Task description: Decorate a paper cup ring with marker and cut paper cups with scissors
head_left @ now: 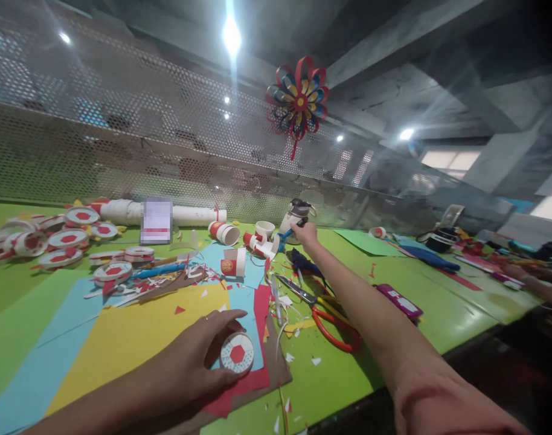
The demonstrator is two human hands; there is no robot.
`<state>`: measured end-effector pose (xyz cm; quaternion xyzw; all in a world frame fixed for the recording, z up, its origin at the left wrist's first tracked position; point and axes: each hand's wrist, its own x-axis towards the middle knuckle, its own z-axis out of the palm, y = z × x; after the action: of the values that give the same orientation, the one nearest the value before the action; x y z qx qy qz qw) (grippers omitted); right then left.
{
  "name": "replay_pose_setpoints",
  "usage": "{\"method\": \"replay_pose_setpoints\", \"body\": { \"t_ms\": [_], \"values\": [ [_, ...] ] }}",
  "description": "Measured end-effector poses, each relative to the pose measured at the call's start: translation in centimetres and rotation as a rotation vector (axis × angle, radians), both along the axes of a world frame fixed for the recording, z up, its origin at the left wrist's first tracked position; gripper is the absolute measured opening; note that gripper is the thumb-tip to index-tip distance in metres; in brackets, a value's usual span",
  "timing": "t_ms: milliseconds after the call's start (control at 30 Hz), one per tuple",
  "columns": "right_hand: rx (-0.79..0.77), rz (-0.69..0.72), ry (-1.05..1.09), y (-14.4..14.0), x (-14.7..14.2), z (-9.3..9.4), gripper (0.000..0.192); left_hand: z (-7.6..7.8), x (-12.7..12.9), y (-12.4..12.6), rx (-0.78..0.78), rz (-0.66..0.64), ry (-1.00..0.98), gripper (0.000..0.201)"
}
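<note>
Head view: left hand resting half-curled around round white paper disc with red hexagon centre, pinning it onto coloured paper sheets on green bench. Right hand stretching far out, fingers closing on blue-handled tool beside white bottle; grip partly hidden, tool type unclear. Red-handled scissors lying under forearm.
</note>
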<state>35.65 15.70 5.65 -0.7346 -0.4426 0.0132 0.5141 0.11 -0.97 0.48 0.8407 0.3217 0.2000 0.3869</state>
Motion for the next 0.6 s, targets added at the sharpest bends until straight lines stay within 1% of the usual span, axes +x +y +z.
{"method": "replay_pose_setpoints", "body": {
  "t_ms": [133,300,467,600],
  "values": [
    [-0.161,0.012,0.024,1.8,-0.2,-0.6,0.032,-0.6,-0.1,0.3,-0.010,-0.001,0.022,0.068],
    [-0.255,0.040,0.031,2.9,-0.3,-1.3,0.032,-0.5,-0.2,0.2,-0.019,0.021,0.087,0.069],
    [-0.302,0.069,0.027,3.1,-0.2,-1.6,0.032,-0.3,-0.3,0.1,-0.044,0.032,0.097,0.066],
    [-0.266,0.101,0.014,2.9,-0.4,-1.7,0.032,-0.7,-0.2,0.2,-0.032,0.040,0.072,0.066]
  ]
}}
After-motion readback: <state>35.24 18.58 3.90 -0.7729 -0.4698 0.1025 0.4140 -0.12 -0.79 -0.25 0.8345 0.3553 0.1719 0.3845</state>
